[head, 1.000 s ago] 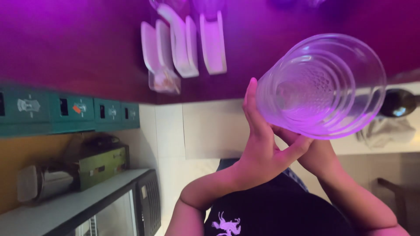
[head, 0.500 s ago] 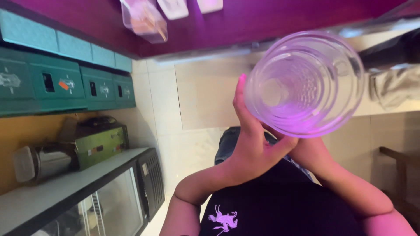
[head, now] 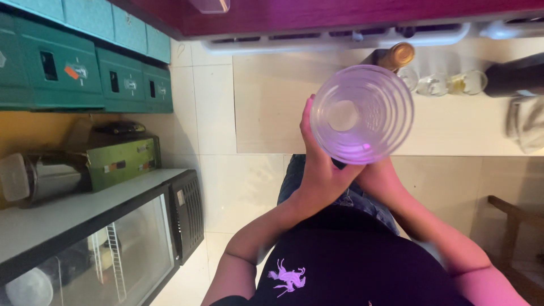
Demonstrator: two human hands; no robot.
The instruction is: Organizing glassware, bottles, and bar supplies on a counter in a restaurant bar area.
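Clear plastic cups [head: 362, 113], stacked, are swinging mouth-up toward the camera; left hand [head: 320, 170] is cupping them, right hand [head: 381, 178] seemingly gripping beneath.

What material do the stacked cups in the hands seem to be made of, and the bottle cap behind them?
The stacked cups look like thin clear plastic with a glossy finish: you see through the walls, and the nested rims show as rings. The bottle cap looks like gold-coloured metal or foil, since it shines warmly; which of the two cannot be told.
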